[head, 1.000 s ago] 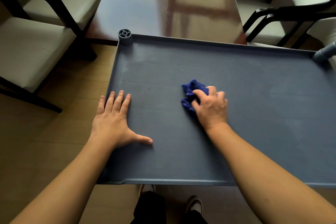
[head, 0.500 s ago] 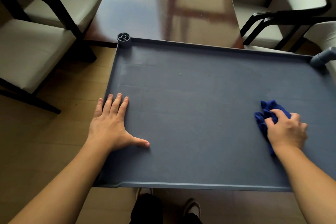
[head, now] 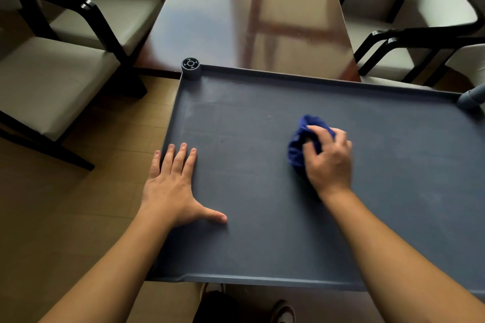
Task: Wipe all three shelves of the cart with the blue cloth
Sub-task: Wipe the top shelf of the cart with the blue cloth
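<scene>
The cart's grey top shelf (head: 262,244) fills the lower middle of the head view, with a raised rim all round. My right hand (head: 328,162) presses a bunched blue cloth (head: 299,144) onto the shelf right of its middle, fingers curled over the cloth. My left hand (head: 175,186) lies flat and spread on the shelf's left edge, thumb pointing right, holding nothing. The lower shelves are hidden under the top one.
A glossy dark wooden table (head: 249,13) butts against the cart's far edge. Cream-cushioned chairs with black frames stand at left (head: 52,81) and right (head: 420,21). Grey corner posts sit at the far left (head: 190,67) and far right (head: 472,97). My shoes (head: 283,309) show below the near rim.
My right hand swept the cloth from the shelf's middle far to the right, then back left and slightly away from me. My left hand has stayed planted.
</scene>
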A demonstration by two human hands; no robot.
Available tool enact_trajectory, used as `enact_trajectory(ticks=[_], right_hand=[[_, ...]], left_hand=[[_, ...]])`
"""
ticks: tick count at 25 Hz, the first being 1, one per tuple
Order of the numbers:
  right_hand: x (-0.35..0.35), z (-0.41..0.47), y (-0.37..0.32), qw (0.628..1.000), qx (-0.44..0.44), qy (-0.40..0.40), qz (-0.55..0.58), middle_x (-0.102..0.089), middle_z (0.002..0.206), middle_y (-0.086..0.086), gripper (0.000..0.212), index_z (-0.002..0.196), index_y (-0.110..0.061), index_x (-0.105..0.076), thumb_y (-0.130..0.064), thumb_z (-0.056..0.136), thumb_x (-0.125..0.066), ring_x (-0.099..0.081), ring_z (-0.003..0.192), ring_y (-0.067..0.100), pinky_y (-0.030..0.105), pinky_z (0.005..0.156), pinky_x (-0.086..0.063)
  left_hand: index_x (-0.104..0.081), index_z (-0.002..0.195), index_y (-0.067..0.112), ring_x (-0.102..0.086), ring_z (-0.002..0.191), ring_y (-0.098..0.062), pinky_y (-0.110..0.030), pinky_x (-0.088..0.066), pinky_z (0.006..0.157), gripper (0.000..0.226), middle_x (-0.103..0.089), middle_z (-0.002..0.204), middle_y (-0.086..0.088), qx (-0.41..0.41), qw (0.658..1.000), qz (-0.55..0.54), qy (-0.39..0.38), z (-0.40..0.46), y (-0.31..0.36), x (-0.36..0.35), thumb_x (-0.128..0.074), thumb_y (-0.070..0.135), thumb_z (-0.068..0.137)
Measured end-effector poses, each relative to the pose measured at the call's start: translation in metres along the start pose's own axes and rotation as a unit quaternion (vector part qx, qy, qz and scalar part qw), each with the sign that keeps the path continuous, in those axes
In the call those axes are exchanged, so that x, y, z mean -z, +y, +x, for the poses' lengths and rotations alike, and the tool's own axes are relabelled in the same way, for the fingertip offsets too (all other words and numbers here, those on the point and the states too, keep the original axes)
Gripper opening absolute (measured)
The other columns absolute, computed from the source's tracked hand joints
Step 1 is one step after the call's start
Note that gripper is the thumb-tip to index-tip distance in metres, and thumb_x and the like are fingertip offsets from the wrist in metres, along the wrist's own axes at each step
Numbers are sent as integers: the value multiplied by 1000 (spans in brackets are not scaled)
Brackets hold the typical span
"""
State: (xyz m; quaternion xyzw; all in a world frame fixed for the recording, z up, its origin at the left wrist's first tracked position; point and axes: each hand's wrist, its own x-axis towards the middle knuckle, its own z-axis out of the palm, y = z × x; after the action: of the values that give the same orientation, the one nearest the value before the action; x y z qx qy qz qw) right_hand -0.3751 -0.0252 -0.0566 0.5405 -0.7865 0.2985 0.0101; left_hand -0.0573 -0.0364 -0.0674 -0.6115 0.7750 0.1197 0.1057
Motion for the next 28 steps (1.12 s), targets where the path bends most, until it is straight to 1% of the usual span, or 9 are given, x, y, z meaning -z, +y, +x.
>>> enact_trajectory(ticks=[6,8,10,12,15,18,21,25,28], right_hand=[[-66,8,-135,992,81,-80,51,-60,125,8,35,121,-33,-66,-36,87,-59,-56,101,39,45,80,-50],[-86,11,-161,988,107,-113,11,-58,127,8,35,123,-35,-64,-39,89,-56,-55,102,38,45,80,-48],[-105,10,-173,976,134,-159,-60,-55,130,7,33,124,-36,-60,-42,93,-50,-52,104,37,44,81,-44],[-116,6,-170,963,160,-186,-113,-52,132,7,33,124,-33,-58,-44,97,-42,-50,104,36,43,81,-40],[-118,13,-159,957,183,-179,-137,-53,127,10,33,120,-29,-58,-40,99,-37,-50,101,36,40,74,-36],[-115,25,-148,954,186,-179,-149,-54,123,10,31,117,-28,-60,-39,99,-37,-50,100,35,39,71,-31],[-110,32,-131,958,160,-177,-160,-54,121,9,30,117,-30,-60,-40,99,-38,-49,100,34,38,70,-30],[-97,49,-95,967,107,-165,-163,-54,120,10,28,117,-30,-61,-41,96,-46,-50,102,36,39,73,-37],[-78,62,-52,972,63,-152,-168,-55,119,13,29,117,-31,-63,-42,93,-51,-52,103,39,44,77,-45]], left_hand=[[21,163,20,30,157,-25,-54,23,125,179,21,175,-4,-3,1000,-3,3,-1,-1,-1,-17,121,20],[20,163,20,31,157,-25,-54,23,125,179,21,174,-4,-5,1000,-2,9,0,0,-4,-18,121,21],[19,163,19,31,157,-25,-54,22,125,179,20,175,-5,-3,1000,1,13,2,-1,-6,-17,121,21],[18,164,19,31,157,-25,-54,22,126,179,20,175,-5,-2,1000,-1,18,3,-1,-7,-15,121,20],[18,163,21,29,158,-25,-53,21,126,178,18,175,-4,-6,1000,-2,27,3,0,-6,-15,121,20],[16,164,22,28,158,-23,-52,21,127,178,17,175,-2,-5,1000,-6,29,4,1,-5,-17,121,20],[17,164,22,28,158,-22,-51,22,127,178,18,175,-1,-4,1000,-5,25,4,0,-3,-18,121,20],[19,163,24,30,157,-20,-50,22,127,178,20,175,1,0,1000,-10,19,3,1,-1,-19,121,19],[20,163,26,31,156,-19,-48,23,127,177,22,174,2,0,1000,-9,17,3,2,1,-19,121,20]])
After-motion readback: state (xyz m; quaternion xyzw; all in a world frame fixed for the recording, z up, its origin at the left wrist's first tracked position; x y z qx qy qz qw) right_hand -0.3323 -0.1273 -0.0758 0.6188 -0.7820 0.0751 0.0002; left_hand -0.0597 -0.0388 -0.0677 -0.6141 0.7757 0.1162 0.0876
